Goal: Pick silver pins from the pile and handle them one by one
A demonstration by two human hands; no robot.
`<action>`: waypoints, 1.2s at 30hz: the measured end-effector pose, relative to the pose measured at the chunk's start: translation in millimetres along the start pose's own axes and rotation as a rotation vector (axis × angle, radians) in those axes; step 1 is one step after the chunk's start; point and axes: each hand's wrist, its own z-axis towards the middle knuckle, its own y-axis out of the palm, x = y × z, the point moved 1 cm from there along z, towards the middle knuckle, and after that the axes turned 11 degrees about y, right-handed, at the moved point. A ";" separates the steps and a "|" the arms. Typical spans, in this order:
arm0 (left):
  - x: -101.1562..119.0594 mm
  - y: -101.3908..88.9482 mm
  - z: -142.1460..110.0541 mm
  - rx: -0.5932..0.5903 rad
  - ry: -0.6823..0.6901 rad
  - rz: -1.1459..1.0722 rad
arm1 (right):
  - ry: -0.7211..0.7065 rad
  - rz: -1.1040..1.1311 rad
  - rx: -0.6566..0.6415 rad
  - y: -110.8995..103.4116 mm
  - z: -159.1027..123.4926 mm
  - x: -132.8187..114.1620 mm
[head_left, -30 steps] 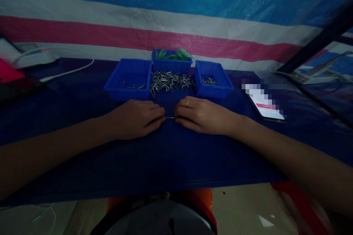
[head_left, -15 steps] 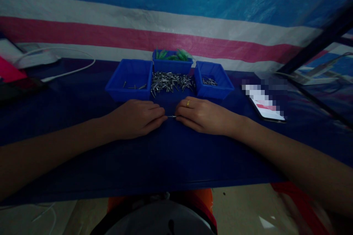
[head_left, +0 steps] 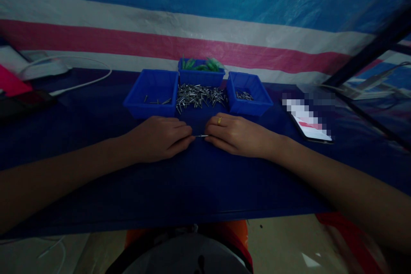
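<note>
Head view, pin (head_left: 201, 136): thin and metallic, lying roughly level in the gap between the two hands, above the near part of the table (head_left: 205, 184).
Left hand (head_left: 165, 139): closed, with one end of the pin pinched between thumb and fingers.
Right hand (head_left: 236, 135): closed likewise — the other end of the pin is pinched at its fingertips; a yellow ring (head_left: 219, 120) is worn on one finger.
Heap (head_left: 199, 95): many loose metal pins, spread on the table beyond the hands, between the left box and the right box.
Left box (head_left: 146, 110): blue, just beyond the left hand, with a few pins scattered on its bottom.
Right box (head_left: 248, 107): blue, beyond the right hand, with a small cluster of pins inside.
Back box (head_left: 202, 79): blue, set behind the heap; green pieces (head_left: 212, 65) are held in it, too indistinct to be identified.
Phone (head_left: 311, 126): laid flat on the right of the table, screen lit and partly pixelated.
Cable (head_left: 96, 78): white, curved over the far left of the table.
Sheet (head_left: 180, 45): striped blue, white and pink, behind the table.
</note>
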 end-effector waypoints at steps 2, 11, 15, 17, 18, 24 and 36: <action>-0.1 -0.1 0.3 -0.007 -0.004 -0.007 | -0.004 -0.002 0.006 0.4 0.4 -0.5; -0.2 0.1 -1.1 0.005 0.001 0.004 | -0.011 0.004 -0.001 -1.8 0.5 -1.3; -0.3 -0.4 -0.3 -0.012 -0.004 0.012 | -0.008 -0.005 -0.004 -1.4 0.3 -0.8; -0.2 -0.9 0.6 -0.030 -0.015 0.011 | -0.004 -0.003 -0.001 -0.7 0.4 -0.9; 0.0 -1.2 1.0 -0.040 -0.022 0.009 | -0.005 -0.002 0.001 -0.5 0.4 -1.1; 1.5 -1.6 0.2 0.048 0.008 0.023 | 0.001 -0.005 -0.001 -1.8 0.4 -1.9; 1.1 2.6 -2.4 0.178 0.091 0.092 | -0.014 -0.006 0.009 -1.7 1.0 -1.9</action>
